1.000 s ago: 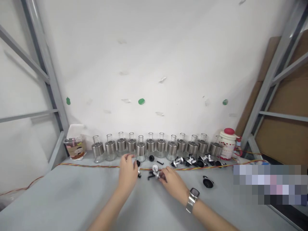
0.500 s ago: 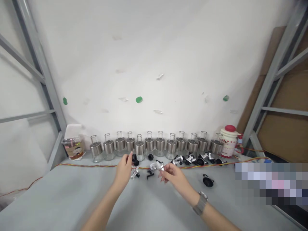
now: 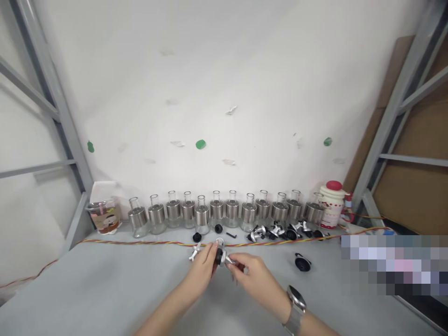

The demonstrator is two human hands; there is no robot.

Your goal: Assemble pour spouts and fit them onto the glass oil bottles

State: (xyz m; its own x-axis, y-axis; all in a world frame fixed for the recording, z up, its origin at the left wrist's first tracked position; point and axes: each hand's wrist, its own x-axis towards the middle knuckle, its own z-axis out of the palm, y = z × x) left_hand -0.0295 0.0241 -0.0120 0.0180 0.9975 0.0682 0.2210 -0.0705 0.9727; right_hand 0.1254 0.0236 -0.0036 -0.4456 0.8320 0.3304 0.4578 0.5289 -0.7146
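"Silver-and-black fitting (image 3: pixel 223 258), first of all. Where, in the head view?"

"Just on the near side of the twisted cord (image 3: pixel 164 242), about halfway along, held between two hands. Resting on the grey tabletop (image 3: pixel 105 289) or lifted? Hard to tell."

"And the left hand (image 3: pixel 203 262)?"

"Near side of the cord too, closed on the black end, with some fingertips hidden from sight."

"Now the right hand (image 3: pixel 250 270)."

"Also on the near side, pinching the silver end between thumb and fingers, with a watch (image 3: pixel 296 297) on the wrist."

"Anything close by?"

"Yes: a round silver piece (image 3: pixel 220 242) right at the cord, just behind the fitting. Beside the left hand, a silver branched piece (image 3: pixel 194 252), near side of the cord. Just past the cord, two black caps (image 3: pixel 197 237) and a thin black rod (image 3: pixel 231 235)."

"Farther right?"

"Along the cord's right stretch, mostly beyond it, a cluster of similar fittings (image 3: pixel 276 229). On the near side, well apart from the hands, a black round piece (image 3: pixel 302 262)."

"And at the back?"

"Beyond the cord, an upright row of metal-banded glass bottles (image 3: pixel 232 209), between a plastic cup (image 3: pixel 105 219) and a red-lidded jar (image 3: pixel 331 210)."
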